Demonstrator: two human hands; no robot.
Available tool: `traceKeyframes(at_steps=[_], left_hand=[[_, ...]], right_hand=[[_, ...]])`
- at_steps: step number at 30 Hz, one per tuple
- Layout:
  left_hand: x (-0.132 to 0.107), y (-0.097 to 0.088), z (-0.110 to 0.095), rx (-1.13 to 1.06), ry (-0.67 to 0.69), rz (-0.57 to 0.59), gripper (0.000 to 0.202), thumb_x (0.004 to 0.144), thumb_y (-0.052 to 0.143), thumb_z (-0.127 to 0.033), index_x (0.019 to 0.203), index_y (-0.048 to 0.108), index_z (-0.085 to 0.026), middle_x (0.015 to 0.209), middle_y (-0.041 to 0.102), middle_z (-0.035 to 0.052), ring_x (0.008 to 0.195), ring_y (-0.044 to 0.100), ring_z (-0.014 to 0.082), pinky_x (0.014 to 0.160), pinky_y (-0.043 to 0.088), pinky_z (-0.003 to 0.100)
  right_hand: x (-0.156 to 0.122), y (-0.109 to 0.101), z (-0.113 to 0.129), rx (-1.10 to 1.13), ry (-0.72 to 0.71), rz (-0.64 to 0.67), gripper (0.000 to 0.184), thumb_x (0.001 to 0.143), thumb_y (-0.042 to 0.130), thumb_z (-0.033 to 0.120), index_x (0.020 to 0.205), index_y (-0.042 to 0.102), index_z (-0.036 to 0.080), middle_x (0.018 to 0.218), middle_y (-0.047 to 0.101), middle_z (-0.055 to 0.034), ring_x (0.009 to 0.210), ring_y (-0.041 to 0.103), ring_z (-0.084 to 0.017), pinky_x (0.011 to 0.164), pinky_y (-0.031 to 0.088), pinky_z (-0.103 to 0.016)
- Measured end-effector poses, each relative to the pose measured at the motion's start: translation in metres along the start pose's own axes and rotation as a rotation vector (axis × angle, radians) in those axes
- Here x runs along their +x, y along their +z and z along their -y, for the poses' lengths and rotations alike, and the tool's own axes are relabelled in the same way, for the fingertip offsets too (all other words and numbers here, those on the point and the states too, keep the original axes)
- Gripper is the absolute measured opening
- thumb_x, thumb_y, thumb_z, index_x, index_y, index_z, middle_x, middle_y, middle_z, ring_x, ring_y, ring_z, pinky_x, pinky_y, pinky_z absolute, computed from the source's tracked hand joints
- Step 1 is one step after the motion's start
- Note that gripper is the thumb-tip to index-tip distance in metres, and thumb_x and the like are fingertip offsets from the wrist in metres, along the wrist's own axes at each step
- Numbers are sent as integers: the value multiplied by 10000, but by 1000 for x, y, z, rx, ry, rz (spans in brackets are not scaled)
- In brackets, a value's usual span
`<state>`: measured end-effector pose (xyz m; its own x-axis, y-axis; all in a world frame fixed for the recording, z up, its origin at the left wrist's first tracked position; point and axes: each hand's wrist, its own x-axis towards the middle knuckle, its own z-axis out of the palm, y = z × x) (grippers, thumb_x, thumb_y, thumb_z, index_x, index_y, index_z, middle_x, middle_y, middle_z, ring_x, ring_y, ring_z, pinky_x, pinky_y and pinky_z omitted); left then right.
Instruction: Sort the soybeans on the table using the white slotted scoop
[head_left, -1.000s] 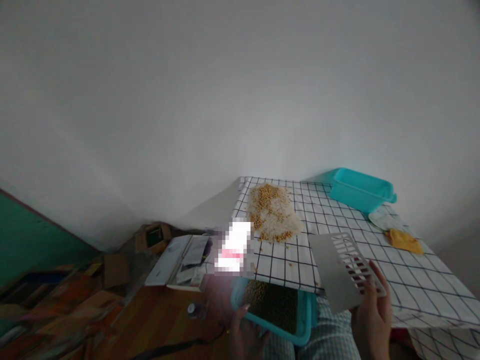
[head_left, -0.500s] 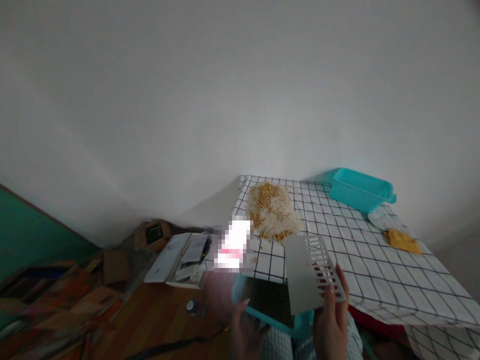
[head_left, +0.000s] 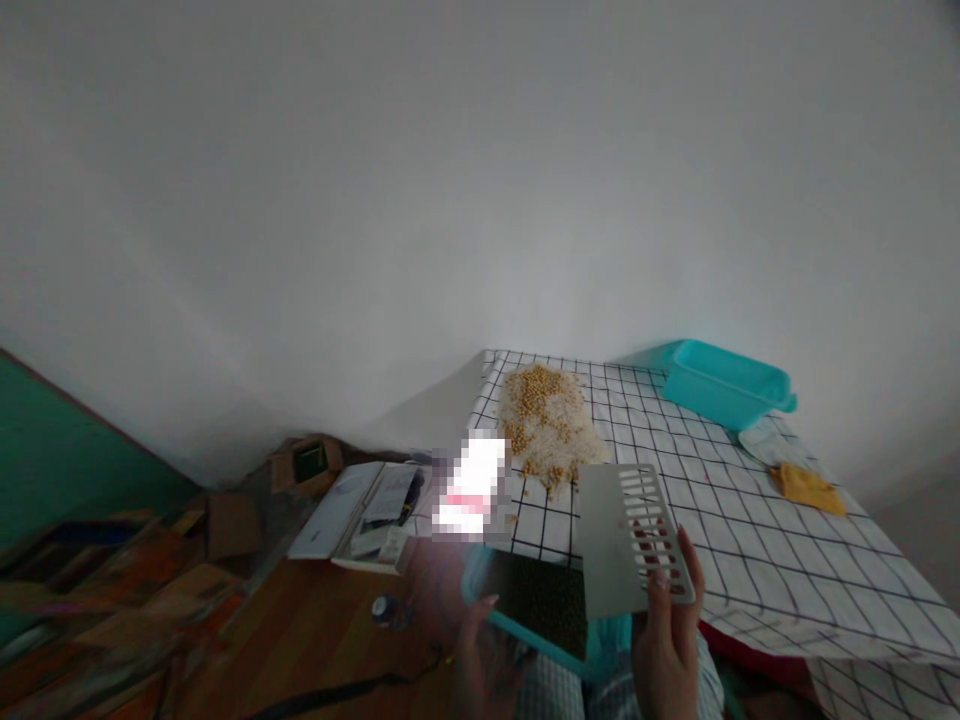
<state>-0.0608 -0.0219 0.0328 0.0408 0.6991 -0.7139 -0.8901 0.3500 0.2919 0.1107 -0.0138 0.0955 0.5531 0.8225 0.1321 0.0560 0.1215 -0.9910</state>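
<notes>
My left hand (head_left: 484,655) grips the near left rim of a turquoise basin (head_left: 544,642) on my lap, thumb over the edge. Small dark green grains, perhaps mung beans (head_left: 532,598), lie inside it. My right hand (head_left: 669,635) is closed on a flat light-grey plastic panel (head_left: 606,540) with a row of slots along its right side. The panel is tilted over the basin's right end and hides part of it. Just beyond, on the table, a spread heap of yellow beans and white rice-like grains (head_left: 551,425) lies by the left edge.
A checked cloth covers the table (head_left: 757,560). Against the wall stands another turquoise basin (head_left: 724,385), with a yellow cloth (head_left: 810,487) in front. A bright blurred-out patch sits at the table's left edge. On the floor are an open white box (head_left: 375,520), cartons (head_left: 232,525) and a bottle (head_left: 384,610).
The view has shifted slightly. The grey panel and my right hand sit a little further right, with the panel slightly higher. My left hand keeps its hold on the basin.
</notes>
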Motion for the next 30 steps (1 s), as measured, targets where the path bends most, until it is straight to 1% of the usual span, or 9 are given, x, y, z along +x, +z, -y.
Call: traceKeyframes(at_steps=[4, 7, 11, 15, 17, 19, 23, 27, 30], left_hand=[[-8, 7, -3, 40, 9, 8, 293, 776, 625, -303, 1054, 587, -220, 870, 733, 49, 758, 671, 225, 666, 511, 348], [-11, 10, -6, 43, -9, -15, 225, 777, 624, -283, 988, 582, -215, 834, 736, 30, 732, 669, 206, 688, 519, 342], [-9, 6, -8, 22, -12, -21, 263, 775, 623, -278, 1029, 596, -214, 875, 728, 36, 799, 677, 218, 715, 527, 352], [-9, 3, -8, 55, -5, -16, 277, 774, 623, -277, 1043, 598, -213, 895, 728, 46, 857, 680, 246, 736, 530, 374], [-10, 2, -8, 50, 2, -30, 271, 770, 628, -273, 1033, 601, -216, 894, 731, 44, 869, 680, 250, 742, 530, 376], [-11, 2, -9, 38, 11, -25, 258, 766, 631, -273, 1018, 607, -219, 903, 733, 45, 879, 681, 252, 750, 528, 379], [-14, 4, -9, 53, 19, -42, 210, 761, 625, -271, 964, 605, -223, 887, 736, 45, 862, 684, 256, 754, 524, 392], [-14, 6, -9, 50, -2, -37, 197, 774, 606, -272, 966, 596, -227, 836, 730, 36, 835, 684, 247, 747, 522, 386], [-15, 7, -9, 42, 36, -75, 138, 765, 605, -236, 902, 588, -229, 813, 730, 33, 798, 688, 252, 736, 523, 399]], right_hand=[[24, -12, 6, 11, -36, 23, 583, 958, 404, 442, 1497, 214, 326, 1510, 369, -38, 1317, 445, -235, 981, 477, -369], [43, -22, 10, 82, -25, 39, 565, 939, 458, 449, 1463, 325, 287, 1453, 459, -64, 1293, 471, -252, 978, 467, -385], [68, -34, 17, 74, -29, 104, 522, 902, 525, 465, 1371, 484, 241, 1395, 525, -97, 1275, 484, -284, 1009, 427, -432], [85, -43, 20, 12, -108, 95, 494, 891, 544, 466, 1329, 531, 237, 1362, 552, -102, 1261, 493, -290, 1057, 361, -475], [90, -45, 18, -4, -132, 107, 493, 893, 539, 464, 1332, 528, 241, 1359, 555, -99, 1255, 497, -289, 1059, 356, -481], [95, -46, 17, -65, -171, 154, 472, 896, 537, 456, 1318, 546, 243, 1347, 567, -93, 1253, 498, -290, 1059, 356, -478], [101, -45, 17, -244, -329, 283, 403, 919, 504, 412, 1280, 584, 252, 1261, 636, -82, 1193, 554, -288, 1011, 416, -471], [97, -44, 19, -366, -433, 376, 406, 927, 484, 350, 1324, 545, 290, 1247, 651, -55, 1145, 599, -282, 973, 468, -471], [90, -48, 15, -429, -485, 411, 412, 926, 479, 318, 1335, 530, 318, 1258, 646, -38, 1127, 618, -274, 953, 495, -460]])
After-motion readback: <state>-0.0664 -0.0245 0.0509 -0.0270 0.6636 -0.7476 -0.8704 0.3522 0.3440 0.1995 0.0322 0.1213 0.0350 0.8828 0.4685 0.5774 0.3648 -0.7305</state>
